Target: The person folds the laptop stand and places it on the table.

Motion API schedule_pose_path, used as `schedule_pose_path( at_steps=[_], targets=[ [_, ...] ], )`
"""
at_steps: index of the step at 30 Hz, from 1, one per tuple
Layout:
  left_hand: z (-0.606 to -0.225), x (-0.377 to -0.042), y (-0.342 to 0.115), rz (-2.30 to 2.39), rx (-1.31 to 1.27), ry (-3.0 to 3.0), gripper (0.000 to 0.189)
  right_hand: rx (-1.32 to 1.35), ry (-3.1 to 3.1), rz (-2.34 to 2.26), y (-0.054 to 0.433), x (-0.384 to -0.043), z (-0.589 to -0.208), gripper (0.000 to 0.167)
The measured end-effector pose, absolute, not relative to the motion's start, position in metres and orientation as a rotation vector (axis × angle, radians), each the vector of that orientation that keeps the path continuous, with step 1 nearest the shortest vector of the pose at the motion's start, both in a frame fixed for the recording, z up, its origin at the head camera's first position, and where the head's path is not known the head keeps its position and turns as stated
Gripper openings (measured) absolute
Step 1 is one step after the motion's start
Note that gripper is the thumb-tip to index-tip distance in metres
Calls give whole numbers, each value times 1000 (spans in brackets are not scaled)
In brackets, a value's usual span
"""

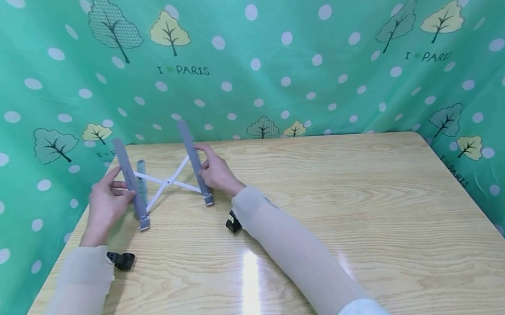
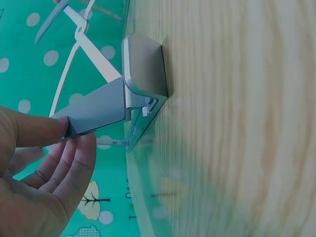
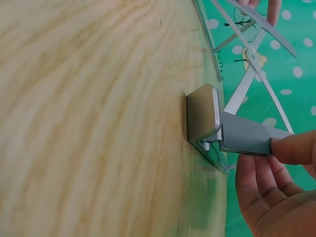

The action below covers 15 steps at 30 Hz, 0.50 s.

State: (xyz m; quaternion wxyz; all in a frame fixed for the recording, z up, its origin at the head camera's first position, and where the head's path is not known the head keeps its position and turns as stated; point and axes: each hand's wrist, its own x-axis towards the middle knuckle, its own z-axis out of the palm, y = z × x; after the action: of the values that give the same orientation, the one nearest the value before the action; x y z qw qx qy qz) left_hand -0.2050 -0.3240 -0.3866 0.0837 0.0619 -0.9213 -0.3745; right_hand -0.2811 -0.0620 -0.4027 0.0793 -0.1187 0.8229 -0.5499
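A grey folding laptop stand [image 1: 190, 145] stands spread on the far left of the table, its two long bars tilted and joined by a pale X-shaped brace [image 1: 168, 182]. My left hand [image 1: 106, 201] holds the left bar, and in the left wrist view the thumb lies on top of the grey plate [image 2: 101, 106] with the fingers beneath. On the right bar, my right hand [image 1: 219, 172] pinches the edge between thumb and fingers. The right wrist view shows that bar's plate [image 3: 247, 134] raised from its base, whose upturned front lip [image 3: 203, 111] is near the wood.
A wooden table [image 1: 350, 209] extends to the right and toward me. Green dotted cloth [image 1: 270, 42] with tree prints hangs behind it and along both sides. Black wrist mounts [image 1: 121, 260] sit at both cuffs.
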Motion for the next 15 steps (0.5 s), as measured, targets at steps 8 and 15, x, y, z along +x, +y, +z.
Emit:
schedule_pose_path(
  at_steps=[8, 15],
  targets=[
    [-387, -206, -315, -1166, 179, -2734, 79, -353, 2469, -1665, -52, -278, -404, 75],
    [-388, -207, -307, -1180, 153, -2728, 80, -307, 2494, -1665, -44, -277, -405, 74]
  ],
)
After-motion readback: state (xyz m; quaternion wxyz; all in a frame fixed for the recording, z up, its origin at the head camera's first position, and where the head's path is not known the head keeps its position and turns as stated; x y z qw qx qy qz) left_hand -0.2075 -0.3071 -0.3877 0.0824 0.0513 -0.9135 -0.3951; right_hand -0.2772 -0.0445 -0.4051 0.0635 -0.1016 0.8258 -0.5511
